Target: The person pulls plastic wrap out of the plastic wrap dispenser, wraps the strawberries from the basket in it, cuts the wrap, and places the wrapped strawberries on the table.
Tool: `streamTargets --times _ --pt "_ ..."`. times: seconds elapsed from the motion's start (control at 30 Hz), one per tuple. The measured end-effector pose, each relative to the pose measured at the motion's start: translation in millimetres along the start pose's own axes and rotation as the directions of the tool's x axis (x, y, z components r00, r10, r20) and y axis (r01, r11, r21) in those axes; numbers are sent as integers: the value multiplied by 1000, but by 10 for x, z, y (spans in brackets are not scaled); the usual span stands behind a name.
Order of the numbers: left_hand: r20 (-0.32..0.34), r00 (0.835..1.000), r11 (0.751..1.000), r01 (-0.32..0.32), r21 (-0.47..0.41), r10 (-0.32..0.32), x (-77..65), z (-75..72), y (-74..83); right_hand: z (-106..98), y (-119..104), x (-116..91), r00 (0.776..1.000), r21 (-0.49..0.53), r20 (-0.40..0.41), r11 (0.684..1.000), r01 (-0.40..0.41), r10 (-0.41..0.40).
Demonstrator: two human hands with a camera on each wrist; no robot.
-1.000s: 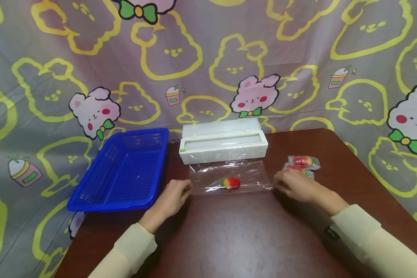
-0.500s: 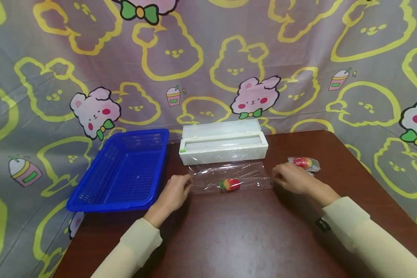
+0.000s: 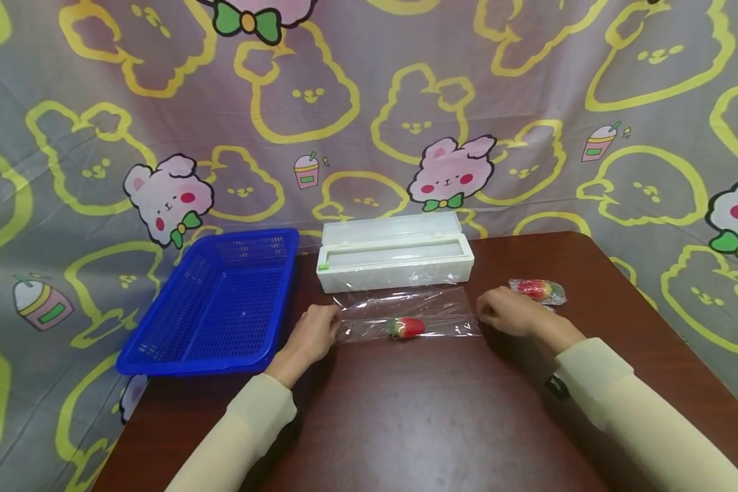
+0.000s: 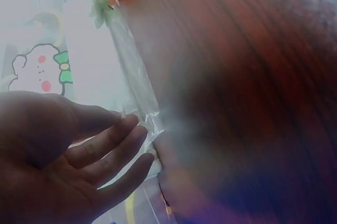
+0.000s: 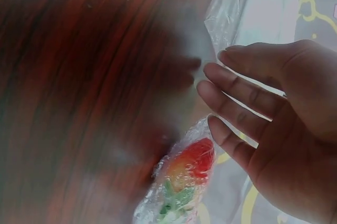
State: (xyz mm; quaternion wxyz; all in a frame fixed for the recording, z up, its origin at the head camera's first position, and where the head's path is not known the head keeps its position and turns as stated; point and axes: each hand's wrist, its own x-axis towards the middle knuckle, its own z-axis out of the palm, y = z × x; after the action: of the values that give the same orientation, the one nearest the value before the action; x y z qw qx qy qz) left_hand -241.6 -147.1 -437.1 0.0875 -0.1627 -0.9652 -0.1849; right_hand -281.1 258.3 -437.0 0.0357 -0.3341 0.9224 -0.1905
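A sheet of clear cling film (image 3: 433, 301) stretches from the front of a white cling film dispenser (image 3: 400, 275) toward the person. On its near part lies a strawberry (image 3: 411, 327), red with a yellowish top and green leaves, under a fold of film. My left hand (image 3: 312, 333) pinches the left near corner between thumb and forefinger; its other fingers are loosely bent in the left wrist view. At the right corner, my right hand (image 3: 509, 311) has thumb and forefinger close together on the film edge. Beside it lies a film-wrapped strawberry (image 5: 190, 168).
A blue plastic basket (image 3: 269, 355) stands on the left of the brown table (image 3: 406, 417). The dispenser's lid (image 3: 393, 227) is raised, with a green slider (image 3: 323, 266) at its left end. Another wrapped strawberry is mostly hidden by the right hand. A patterned curtain (image 3: 357, 82) hangs behind.
Both hands have moved slightly forward, away from the person, the right also a little left. The film's near edge has come up and over the strawberry. One wrapped strawberry is now mostly covered.
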Motion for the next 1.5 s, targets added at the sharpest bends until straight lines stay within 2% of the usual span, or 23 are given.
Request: streamTargets --times 0.2,0.43,0.6,0.73,1.0,1.13,1.2,1.3,1.4,1.5 --pt "49 999 1000 16 21 -17 61 63 -25 18 8 61 998 -5 52 1000 -23 23" --pt "72 997 998 28 51 -31 96 129 -57 30 -4 109 994 -25 87 998 -62 64" --pt "71 997 997 34 68 -38 93 112 -64 28 -10 128 992 -30 92 996 -80 82" --pt "81 995 996 49 79 -56 87 81 -78 3 -18 123 993 -43 94 997 -64 67" --pt "54 997 994 44 102 -50 96 21 -93 -61 -15 99 997 -58 64 998 -34 37" --pt "23 999 995 31 95 -34 78 -17 -30 -103 -53 85 997 -80 64 996 -40 45" --pt "0 1000 998 -1 69 1 70 -40 37 -122 -97 80 997 -104 54 994 -47 53" --pt "-8 994 994 -105 -2 105 80 -47 187 -121 -232 76 999 -119 12 992 -49 51" --pt "8 970 967 -242 -76 244 111 13 329 -30 -390 119 999 -70 -29 997 -18 16" --pt "51 949 944 -302 -133 311 145 97 432 118 -512 195 999 -13 -23 1000 23 -23"
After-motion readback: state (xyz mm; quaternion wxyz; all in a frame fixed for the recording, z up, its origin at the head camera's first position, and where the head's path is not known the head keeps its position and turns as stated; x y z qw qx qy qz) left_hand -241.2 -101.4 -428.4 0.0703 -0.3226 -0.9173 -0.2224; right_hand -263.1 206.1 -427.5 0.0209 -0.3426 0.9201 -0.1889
